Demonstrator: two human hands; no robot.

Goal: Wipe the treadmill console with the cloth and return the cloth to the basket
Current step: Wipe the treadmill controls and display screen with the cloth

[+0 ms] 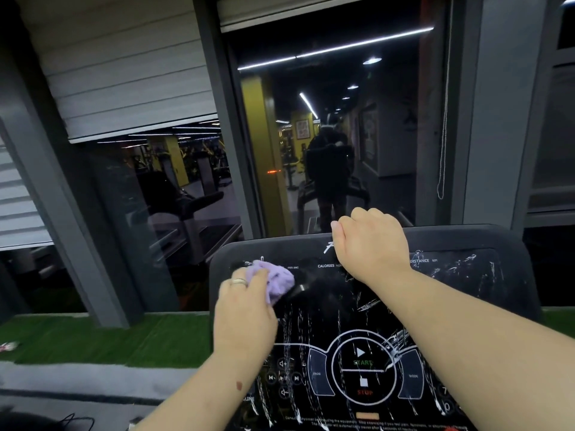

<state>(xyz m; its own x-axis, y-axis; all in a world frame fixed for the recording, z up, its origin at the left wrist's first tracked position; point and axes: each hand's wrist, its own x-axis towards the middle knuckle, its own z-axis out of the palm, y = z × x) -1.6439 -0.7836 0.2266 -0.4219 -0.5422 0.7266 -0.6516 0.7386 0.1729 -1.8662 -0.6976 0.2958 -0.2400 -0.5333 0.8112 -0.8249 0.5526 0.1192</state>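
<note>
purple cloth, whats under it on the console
The purple cloth is bunched in the left hand against the upper left of the black console, beside a "min:sec" label. The panel directly beneath it is covered, so any label there cannot be seen.

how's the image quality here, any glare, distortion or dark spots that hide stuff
Head view: wide-angle lens bows the window pillars and blinds at the edges. The dark window glass mirrors ceiling lights and gym interior. The treadmill console is dim, but its white streaks and START/STOP labels read clearly; small print at the bottom is blurry. The purple cloth, left hand and right hand are evenly lit.
</note>
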